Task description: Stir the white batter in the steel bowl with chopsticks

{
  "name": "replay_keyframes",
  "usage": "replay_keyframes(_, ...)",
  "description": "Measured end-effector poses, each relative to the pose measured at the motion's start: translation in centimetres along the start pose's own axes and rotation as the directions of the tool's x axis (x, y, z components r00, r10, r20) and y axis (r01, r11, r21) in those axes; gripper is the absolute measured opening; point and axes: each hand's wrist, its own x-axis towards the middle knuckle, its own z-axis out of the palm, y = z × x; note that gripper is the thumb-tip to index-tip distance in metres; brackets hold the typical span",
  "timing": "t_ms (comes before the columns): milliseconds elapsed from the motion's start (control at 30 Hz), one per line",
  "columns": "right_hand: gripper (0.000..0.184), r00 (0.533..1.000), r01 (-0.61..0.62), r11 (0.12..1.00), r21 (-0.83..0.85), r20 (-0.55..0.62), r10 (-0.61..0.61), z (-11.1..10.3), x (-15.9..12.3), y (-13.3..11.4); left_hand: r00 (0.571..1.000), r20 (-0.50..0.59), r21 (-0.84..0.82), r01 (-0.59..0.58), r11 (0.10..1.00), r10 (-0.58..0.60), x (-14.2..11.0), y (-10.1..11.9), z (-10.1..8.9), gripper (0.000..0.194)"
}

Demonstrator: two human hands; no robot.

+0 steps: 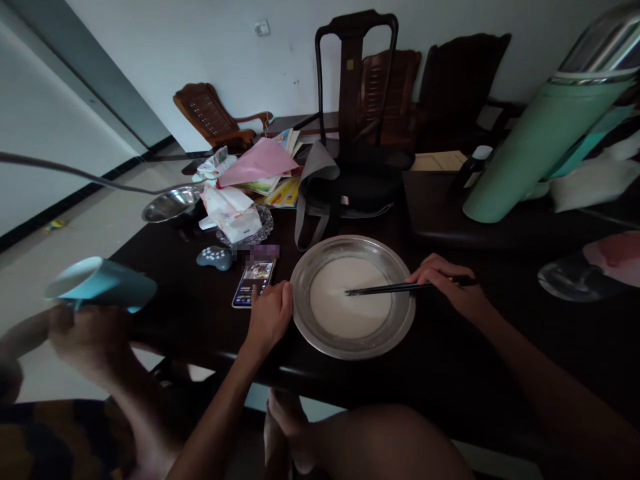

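Observation:
A wide metal bowl [303, 320] of milky, off-white liquid [350, 307] stands on the dark table in front of me. My right hand [447, 283] is closed around black chopsticks [385, 289] at the bowl's right rim; their tips reach the liquid. Between the bowl and a lit smartphone [259, 272], my left hand [273, 310] has a finger stretched over the phone's lower right part. Its other fingers are bent near the bowl's left rim, and nothing is held in it. Whether that finger touches the screen I cannot tell.
At left, another person's hand [93, 333] holds a light blue mug [120, 283]. A game controller [214, 257], a tissue pack [233, 213] on a glass dish and a smaller metal bowl [173, 205] lie behind the phone. A green thermos [540, 147] stands at right, a black bag [353, 190] behind the bowl.

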Motion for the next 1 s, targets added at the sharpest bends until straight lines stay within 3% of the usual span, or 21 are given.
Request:
replay_keyframes(67,0.03,1.0,-0.021,0.999,0.027,-0.016,0.022,0.0,0.0,0.0,1.0,0.005,0.056,0.004,0.998,-0.004,0.2,0.1,-0.2,0.038)
replay_keyframes(233,0.027,0.997,0.029,0.998,0.057,0.073,-0.033,0.2,-0.1,0.0,1.0,0.003,0.149,-0.017,0.989,0.017,1.0,-0.7,-0.4,0.03)
replay_keyframes(367,0.029,1.0,0.005,0.998,0.059,0.008,-0.005,0.0,-0.1,-0.1,0.996,-0.018,0.161,-0.079,0.984,0.083,1.9,-2.0,-0.4,0.027)
replay_keyframes(567,0.026,0.997,0.029,0.998,0.063,0.068,-0.033,0.1,-0.2,0.0,0.98,-0.031,0.124,-0.194,0.973,0.199,2.8,-2.8,-0.4,0.028)
replay_keyframes(700,0.027,0.999,0.037,0.998,0.043,0.004,-0.037,0.0,-0.1,0.3,0.989,-0.005,0.163,-0.145,0.976,0.147,2.9,-2.5,-0.5,0.03)
replay_keyframes(800,0.026,0.998,0.038,0.999,0.038,0.041,-0.039,0.1,-0.1,0.3,0.996,-0.014,0.242,-0.082,0.967,0.088,2.8,-2.3,-0.6,0.033)
replay_keyframes(1000,0.027,0.999,0.031,0.998,0.054,0.021,-0.032,0.0,-0.1,0.3,0.993,0.044,0.25,-0.114,0.961,0.106,3.3,-2.5,-0.8,0.041)
